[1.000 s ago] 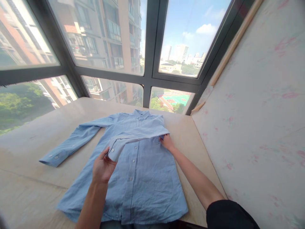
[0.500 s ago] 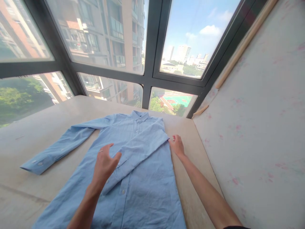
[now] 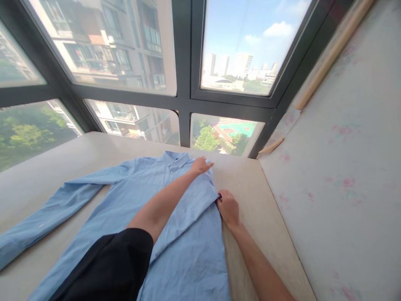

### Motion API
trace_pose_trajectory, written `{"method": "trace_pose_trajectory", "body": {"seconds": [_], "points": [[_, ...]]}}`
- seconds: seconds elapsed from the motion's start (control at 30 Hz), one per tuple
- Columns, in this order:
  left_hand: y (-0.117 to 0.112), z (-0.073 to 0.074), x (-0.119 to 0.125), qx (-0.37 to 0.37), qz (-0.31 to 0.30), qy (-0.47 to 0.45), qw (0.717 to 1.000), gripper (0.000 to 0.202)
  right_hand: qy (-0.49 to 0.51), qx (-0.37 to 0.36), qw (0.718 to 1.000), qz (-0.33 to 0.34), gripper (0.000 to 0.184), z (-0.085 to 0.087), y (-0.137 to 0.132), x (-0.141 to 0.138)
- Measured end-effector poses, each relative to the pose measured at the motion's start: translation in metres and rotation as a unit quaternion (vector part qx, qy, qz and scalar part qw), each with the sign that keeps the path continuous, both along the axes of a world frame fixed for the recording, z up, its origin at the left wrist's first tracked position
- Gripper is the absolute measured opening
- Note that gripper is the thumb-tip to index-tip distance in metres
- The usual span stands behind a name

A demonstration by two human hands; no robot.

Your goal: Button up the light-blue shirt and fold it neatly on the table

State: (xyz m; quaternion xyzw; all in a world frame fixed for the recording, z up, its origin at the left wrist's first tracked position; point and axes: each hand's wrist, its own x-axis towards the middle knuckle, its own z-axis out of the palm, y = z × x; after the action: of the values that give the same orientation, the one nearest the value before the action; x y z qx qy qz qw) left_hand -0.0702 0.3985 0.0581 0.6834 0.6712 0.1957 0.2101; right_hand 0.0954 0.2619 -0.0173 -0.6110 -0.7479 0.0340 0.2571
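Note:
A light blue button-up shirt (image 3: 125,200) lies front up, its collar toward the window. One sleeve stretches out to the left; the other is folded diagonally across the front. My left hand (image 3: 200,165) reaches over the shirt to the shoulder right of the collar, thumb held apart from the fingers. At the shirt's right edge, my right hand (image 3: 228,209) has its curled fingers on the corner where the sleeve folds over. My left forearm and black sleeve hide part of the shirt front and the folded sleeve's lower part.
The shirt rests on a pale flat surface (image 3: 247,179). Dark window frames (image 3: 184,75) border it at the back and left. A floral-papered wall (image 3: 338,175) rises on the right, with a loose strip of trim (image 3: 272,147) near the corner.
My left hand has moved from above the shirt's middle up and right to the shoulder. My right hand has closed on the folded sleeve's corner. The view has shifted slightly right.

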Motion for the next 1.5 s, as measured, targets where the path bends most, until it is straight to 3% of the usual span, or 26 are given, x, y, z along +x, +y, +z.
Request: {"method": "trace_pose_trajectory", "body": {"seconds": [0.1,0.2,0.3,0.4,0.67,0.83,0.97,1.03,1.17,1.37,1.5], "points": [[0.026,-0.008,0.004,-0.034,-0.006,0.022,0.999,0.05,-0.009,0.007,1.0,0.002,0.016,-0.002,0.001,-0.001],[0.045,-0.016,0.004,-0.061,-0.013,0.033,0.998,0.034,-0.022,0.009,1.0,0.001,0.017,-0.002,-0.002,0.001],[0.057,-0.026,0.001,-0.082,0.001,0.037,0.996,0.021,-0.052,0.023,0.998,0.007,0.02,0.0,-0.006,0.006],[0.063,-0.036,-0.002,-0.093,0.023,0.036,0.995,0.022,-0.096,0.063,0.992,0.047,0.023,0.002,-0.01,0.011],[0.06,-0.041,0.007,-0.094,0.037,0.039,0.994,0.037,-0.119,0.052,0.984,0.12,0.019,0.011,-0.021,0.014],[0.058,-0.036,0.017,-0.044,-0.016,0.05,0.998,0.056,-0.067,0.054,0.985,0.152,0.041,0.024,-0.025,0.012],[0.066,-0.034,0.015,-0.054,-0.056,0.054,0.995,0.032,-0.071,0.0,0.977,0.2,0.046,0.028,-0.019,0.007],[0.069,-0.034,0.012,-0.056,-0.069,0.054,0.995,0.024,-0.091,-0.025,0.97,0.223,0.039,0.028,-0.017,0.005],[0.067,-0.039,0.009,-0.043,-0.078,0.055,0.994,0.028,-0.115,-0.015,0.964,0.24,0.029,0.023,-0.019,0.006],[0.055,-0.046,0.012,-0.025,-0.071,0.056,0.996,0.034,-0.096,0.0,0.962,0.257,0.036,0.014,-0.025,0.014],[0.039,-0.041,0.009,-0.019,-0.018,0.047,0.999,0.049,-0.053,0.0,0.969,0.24,0.042,0.002,-0.026,0.017]]}}
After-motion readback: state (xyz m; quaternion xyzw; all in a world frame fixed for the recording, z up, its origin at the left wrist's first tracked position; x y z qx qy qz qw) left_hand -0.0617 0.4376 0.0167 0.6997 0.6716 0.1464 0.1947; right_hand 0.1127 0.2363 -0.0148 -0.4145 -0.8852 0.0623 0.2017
